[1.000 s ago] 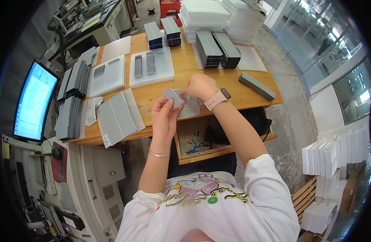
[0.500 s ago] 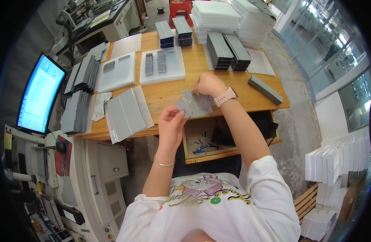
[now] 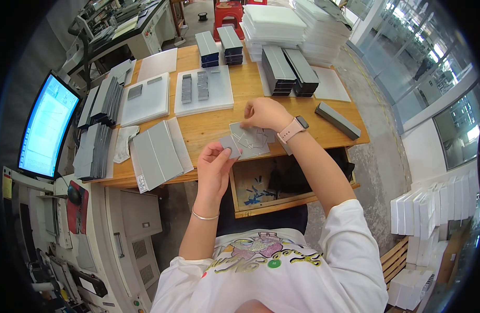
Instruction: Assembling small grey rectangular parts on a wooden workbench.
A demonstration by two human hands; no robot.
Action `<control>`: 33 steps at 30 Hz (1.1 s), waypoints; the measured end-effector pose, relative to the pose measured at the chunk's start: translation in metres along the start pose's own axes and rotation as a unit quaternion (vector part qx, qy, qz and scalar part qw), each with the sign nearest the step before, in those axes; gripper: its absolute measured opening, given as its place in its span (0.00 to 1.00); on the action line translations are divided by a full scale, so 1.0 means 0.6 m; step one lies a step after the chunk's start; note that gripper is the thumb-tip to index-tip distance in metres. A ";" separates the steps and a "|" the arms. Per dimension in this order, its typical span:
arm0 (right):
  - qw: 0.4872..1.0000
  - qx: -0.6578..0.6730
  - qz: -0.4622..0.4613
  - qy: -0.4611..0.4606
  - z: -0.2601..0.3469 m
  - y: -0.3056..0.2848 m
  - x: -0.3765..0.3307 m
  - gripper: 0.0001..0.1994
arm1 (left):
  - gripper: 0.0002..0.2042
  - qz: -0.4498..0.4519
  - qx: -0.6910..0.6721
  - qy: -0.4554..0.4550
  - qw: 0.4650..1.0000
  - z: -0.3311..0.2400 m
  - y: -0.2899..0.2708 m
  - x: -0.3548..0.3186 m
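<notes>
My left hand [image 3: 212, 163] pinches a small grey square card [image 3: 230, 146] between thumb and fingers, above the table's front edge. To its right lies a loose spread of thin grey cards [image 3: 254, 139], overlapping at odd angles. Over the far side of that spread is my right hand [image 3: 268, 113], its fingertips pinched together close to the cards. Whatever sits between those fingertips is too small to make out.
An open drawer [image 3: 274, 195] with blue scraps juts out below. Larger grey boards [image 3: 159, 154] lie left, a long grey bar [image 3: 337, 120] right. White sheets [image 3: 204, 101] carry small grey stacks. Dark-sided grey stacks [image 3: 276, 65] and a monitor [image 3: 49, 125] stand around.
The view has shifted slightly. My right hand's pinched fingers have moved a little toward the left end of the card spread. My left hand still holds the small card.
</notes>
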State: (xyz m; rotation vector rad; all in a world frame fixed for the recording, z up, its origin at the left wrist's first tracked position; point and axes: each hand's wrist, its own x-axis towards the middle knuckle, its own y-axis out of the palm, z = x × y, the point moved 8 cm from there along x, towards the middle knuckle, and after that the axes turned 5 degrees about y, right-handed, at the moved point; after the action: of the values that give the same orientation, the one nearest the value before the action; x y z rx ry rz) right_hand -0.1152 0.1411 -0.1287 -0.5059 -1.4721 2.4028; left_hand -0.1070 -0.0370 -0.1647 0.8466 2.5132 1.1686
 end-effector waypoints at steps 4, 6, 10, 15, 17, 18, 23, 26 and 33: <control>0.993 0.030 0.082 -0.082 0.023 0.014 0.003 0.20 | 0.05 -0.005 0.002 -0.010 1.000 0.002 -0.004 0.003; 0.992 0.001 0.106 -0.069 0.030 0.014 0.005 0.20 | 0.05 -0.009 0.006 -0.007 1.000 0.004 -0.008 0.002; 0.988 -0.037 0.142 -0.050 0.026 0.022 0.021 0.19 | 0.05 -0.020 0.010 -0.013 1.000 0.007 -0.014 -0.001; 0.991 -0.038 0.096 -0.089 0.026 0.019 0.028 0.18 | 0.05 -0.025 0.005 -0.024 0.999 0.006 -0.014 0.001; 0.990 -0.045 0.100 -0.092 0.038 0.012 0.027 0.18 | 0.05 -0.033 -0.011 -0.036 0.999 0.003 -0.015 0.002; 0.988 -0.049 0.111 -0.092 0.042 0.009 0.022 0.17 | 0.05 -0.035 -0.012 -0.039 0.999 0.001 -0.011 0.003; 0.983 -0.029 0.159 -0.086 0.021 0.020 0.045 0.16 | 0.05 -0.037 0.048 -0.047 0.997 -0.002 0.000 0.005; 0.981 -0.034 0.164 -0.095 0.012 0.022 0.055 0.14 | 0.05 -0.031 0.043 -0.048 0.997 0.000 0.005 0.004; 0.974 0.044 0.189 -0.121 0.018 0.015 0.048 0.13 | 0.05 -0.038 0.044 -0.045 0.997 -0.001 0.008 0.004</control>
State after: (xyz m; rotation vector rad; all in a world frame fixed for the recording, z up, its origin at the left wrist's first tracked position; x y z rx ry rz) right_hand -0.1465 0.1403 -0.1367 -0.5283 -1.4613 2.9032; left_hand -0.1073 -0.0337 -0.1606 0.7991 2.5161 0.9816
